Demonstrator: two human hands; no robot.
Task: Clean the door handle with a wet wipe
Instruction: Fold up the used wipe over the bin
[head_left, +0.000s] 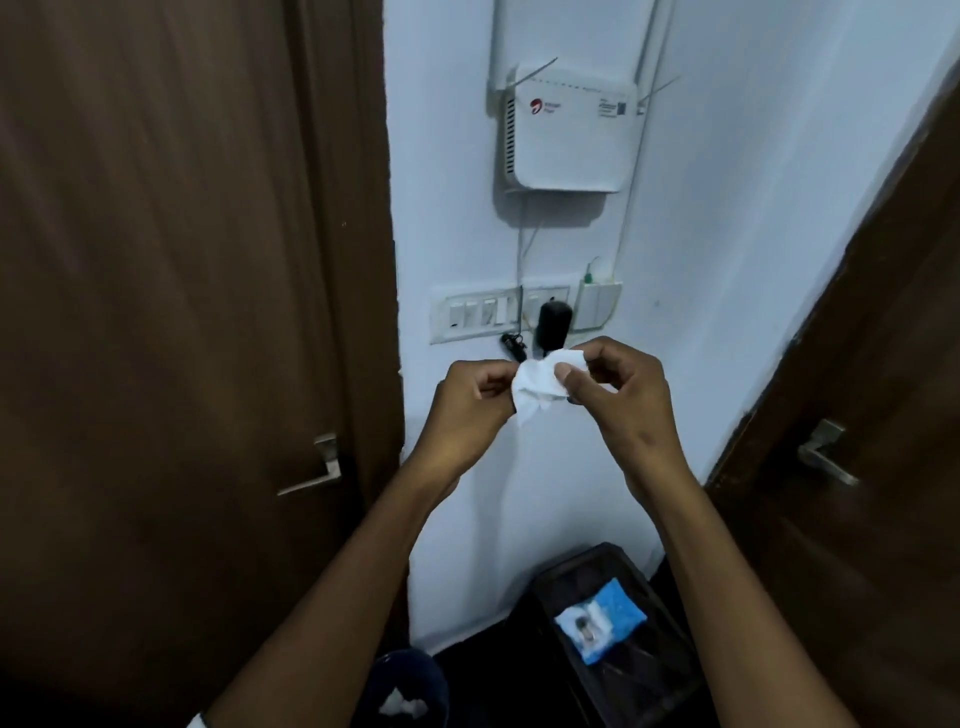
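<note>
Both bare forearms reach up and forward, converging at chest height. The left hand (475, 397) is curled, its fingertips pinched together in a tight grip. The right hand (615, 389) faces it, thumb pressed toward bent forefinger, other fingers arched above. The two hands sit just beside each other, knuckles outward

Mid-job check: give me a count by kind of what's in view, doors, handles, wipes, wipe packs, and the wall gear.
Brown doors: 2, left, right
Metal door handles: 2, left, right
White wet wipe, held in both hands: 1
Blue wipe pack: 1
White router: 1
Switch panel: 1
Black plug adapter: 1
Total: 9
</note>
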